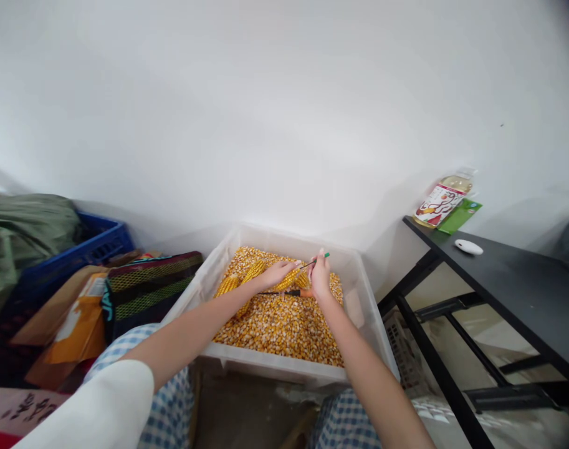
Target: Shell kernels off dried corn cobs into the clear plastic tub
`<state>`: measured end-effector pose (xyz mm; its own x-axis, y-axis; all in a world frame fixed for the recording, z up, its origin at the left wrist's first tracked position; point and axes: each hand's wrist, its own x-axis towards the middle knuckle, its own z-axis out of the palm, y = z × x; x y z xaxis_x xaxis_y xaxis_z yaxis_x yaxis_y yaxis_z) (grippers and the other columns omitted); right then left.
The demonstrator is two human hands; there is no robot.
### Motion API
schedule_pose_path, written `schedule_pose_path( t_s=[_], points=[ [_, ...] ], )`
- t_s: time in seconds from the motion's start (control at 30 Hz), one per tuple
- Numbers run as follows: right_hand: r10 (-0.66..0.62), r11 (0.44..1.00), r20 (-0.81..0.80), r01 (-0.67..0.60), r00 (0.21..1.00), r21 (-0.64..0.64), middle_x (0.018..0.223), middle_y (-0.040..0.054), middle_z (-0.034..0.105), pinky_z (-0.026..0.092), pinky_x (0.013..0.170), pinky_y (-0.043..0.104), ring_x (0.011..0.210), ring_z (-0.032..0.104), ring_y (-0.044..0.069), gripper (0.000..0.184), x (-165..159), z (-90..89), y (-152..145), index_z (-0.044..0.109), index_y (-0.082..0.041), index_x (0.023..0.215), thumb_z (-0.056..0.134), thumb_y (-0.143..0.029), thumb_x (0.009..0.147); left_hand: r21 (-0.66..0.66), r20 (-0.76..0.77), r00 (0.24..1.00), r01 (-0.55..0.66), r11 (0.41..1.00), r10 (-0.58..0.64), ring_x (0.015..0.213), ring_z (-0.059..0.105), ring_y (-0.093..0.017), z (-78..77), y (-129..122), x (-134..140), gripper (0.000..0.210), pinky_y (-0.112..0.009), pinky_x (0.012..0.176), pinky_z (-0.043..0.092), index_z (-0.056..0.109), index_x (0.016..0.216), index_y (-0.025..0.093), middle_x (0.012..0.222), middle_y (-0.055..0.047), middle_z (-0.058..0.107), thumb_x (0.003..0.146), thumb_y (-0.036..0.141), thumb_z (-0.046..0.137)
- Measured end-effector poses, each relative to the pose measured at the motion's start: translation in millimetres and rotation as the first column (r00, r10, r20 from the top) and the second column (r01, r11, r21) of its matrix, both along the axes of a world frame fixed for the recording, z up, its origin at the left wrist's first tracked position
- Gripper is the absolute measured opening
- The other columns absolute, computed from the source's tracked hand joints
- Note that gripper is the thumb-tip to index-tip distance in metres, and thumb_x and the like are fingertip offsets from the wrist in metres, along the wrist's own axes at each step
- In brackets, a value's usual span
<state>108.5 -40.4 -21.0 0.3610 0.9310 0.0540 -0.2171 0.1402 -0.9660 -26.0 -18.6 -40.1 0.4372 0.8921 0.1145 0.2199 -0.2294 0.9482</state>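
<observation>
Over a white plastic bin (279, 360) full of loose corn kernels (284, 327), my left hand (278, 272) is closed around a yellow corn cob (288, 280). My right hand (320, 274) grips a thin metal tool with a green end (327, 254), which looks like a screwdriver. Its shaft slants down left to the cob, and the fist hides most of the handle. Below both hands, a tool with a black and orange handle (292, 292) lies across the kernels. More whole cobs (229, 284) rest at the bin's left side, partly behind my left forearm.
At right stands a black table (513, 274) bearing a bottle (440, 199), a green packet (459, 216) and a white oval object (468, 247). A blue crate (109, 237) with green cloth and a dark mesh bag (153, 284) lie left. A white wall rises behind the bin.
</observation>
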Motion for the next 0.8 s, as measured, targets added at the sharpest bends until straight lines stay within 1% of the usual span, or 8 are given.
schedule_pose_path(
  t_s=[0.1, 0.2, 0.27, 0.37, 0.5, 0.6, 0.73, 0.8],
  points=[
    [-0.069, 0.99, 0.234, 0.037, 0.97, 0.139, 0.047, -0.007, 0.042, 0.029, 0.039, 0.022, 0.038, 0.038, 0.009, 0.044, 0.9, 3.4, -5.1, 0.044, -0.021, 0.07, 0.039, -0.064, 0.081, 0.046, -0.026, 1.0, 0.004, 0.999, -0.003, 0.092, 0.06, -0.024, -0.8, 1.4, -0.9, 0.056, -0.032, 0.087, 0.042, 0.07, 0.088, 0.012, 0.091, -0.007, 0.069, 0.082, 0.058, 0.04],
    [-0.101, 0.977, 0.377, 0.02, 0.921, 0.213, 0.053, -0.0041, 0.048, 0.034, 0.046, 0.023, 0.047, 0.044, 0.01, 0.043, 1.3, 3.0, -8.2, 0.046, -0.021, 0.069, 0.042, -0.062, 0.081, 0.03, -0.047, 0.999, 0.02, 0.999, -0.018, 0.093, 0.06, -0.024, -0.3, 0.7, -2.6, 0.056, -0.032, 0.088, 0.042, 0.07, 0.092, 0.012, 0.092, -0.006, 0.07, 0.082, 0.058, 0.039],
    [-0.084, 0.981, 0.381, 0.01, 0.921, 0.191, 0.052, -0.0044, 0.047, 0.034, 0.045, 0.023, 0.046, 0.043, 0.01, 0.044, 1.3, 2.7, -8.2, 0.046, -0.021, 0.069, 0.041, -0.063, 0.081, 0.031, -0.037, 0.999, 0.024, 0.999, -0.023, 0.099, 0.06, -0.024, 1.3, -0.9, -3.2, 0.056, -0.032, 0.092, 0.041, 0.07, 0.095, 0.013, 0.098, -0.006, 0.07, 0.083, 0.057, 0.039],
    [-0.022, 0.997, 0.274, 0.0, 0.961, 0.08, 0.045, -0.0074, 0.041, 0.028, 0.039, 0.023, 0.037, 0.036, 0.009, 0.046, 0.9, 4.8, -6.4, 0.044, -0.022, 0.07, 0.036, -0.065, 0.082, 0.043, -0.016, 0.999, 0.028, 0.999, -0.028, 0.105, 0.058, -0.024, 5.4, -3.8, -3.5, 0.055, -0.03, 0.096, 0.038, 0.07, 0.101, 0.011, 0.108, -0.007, 0.068, 0.083, 0.055, 0.04],
    [-0.007, 1.0, 0.165, 0.004, 0.986, 0.019, 0.041, -0.0088, 0.036, 0.023, 0.034, 0.023, 0.032, 0.03, 0.008, 0.049, 0.9, 8.4, -5.4, 0.043, -0.022, 0.07, 0.031, -0.068, 0.082, 0.036, -0.023, 0.999, 0.045, 0.998, -0.045, 0.102, 0.059, -0.024, 8.1, -5.2, -3.5, 0.057, -0.03, 0.093, 0.041, 0.069, 0.101, 0.011, 0.105, -0.006, 0.069, 0.084, 0.056, 0.039],
    [-0.037, 0.997, 0.246, 0.019, 0.969, 0.075, 0.044, -0.0081, 0.038, 0.026, 0.037, 0.023, 0.035, 0.034, 0.009, 0.048, 1.2, 7.6, -6.7, 0.044, -0.021, 0.071, 0.033, -0.066, 0.082, 0.059, -0.032, 0.999, 0.037, 0.998, -0.035, 0.102, 0.059, -0.024, 5.5, -2.6, -3.7, 0.057, -0.03, 0.094, 0.04, 0.07, 0.099, 0.012, 0.105, -0.006, 0.069, 0.083, 0.057, 0.039],
    [-0.092, 0.983, 0.466, 0.005, 0.88, 0.185, 0.052, -0.0043, 0.046, 0.034, 0.047, 0.024, 0.046, 0.042, 0.011, 0.045, 1.5, 2.7, -9.6, 0.046, -0.021, 0.071, 0.033, -0.062, 0.085, 0.053, -0.047, 0.999, 0.011, 0.999, -0.008, 0.104, 0.058, -0.024, 2.3, 1.1, -4.5, 0.056, -0.031, 0.096, 0.038, 0.07, 0.099, 0.013, 0.105, -0.006, 0.068, 0.083, 0.056, 0.039],
    [-0.115, 0.976, 0.519, -0.001, 0.847, 0.219, 0.057, -0.0028, 0.048, 0.035, 0.05, 0.024, 0.05, 0.044, 0.011, 0.045, 1.0, -0.3, -10.7, 0.046, -0.02, 0.071, 0.032, -0.06, 0.086, 0.041, -0.034, 0.999, 0.015, 0.999, -0.013, 0.103, 0.059, -0.024, 2.6, 1.0, -4.9, 0.056, -0.031, 0.095, 0.039, 0.07, 0.101, 0.014, 0.105, -0.006, 0.068, 0.083, 0.056, 0.039]
  ],
)
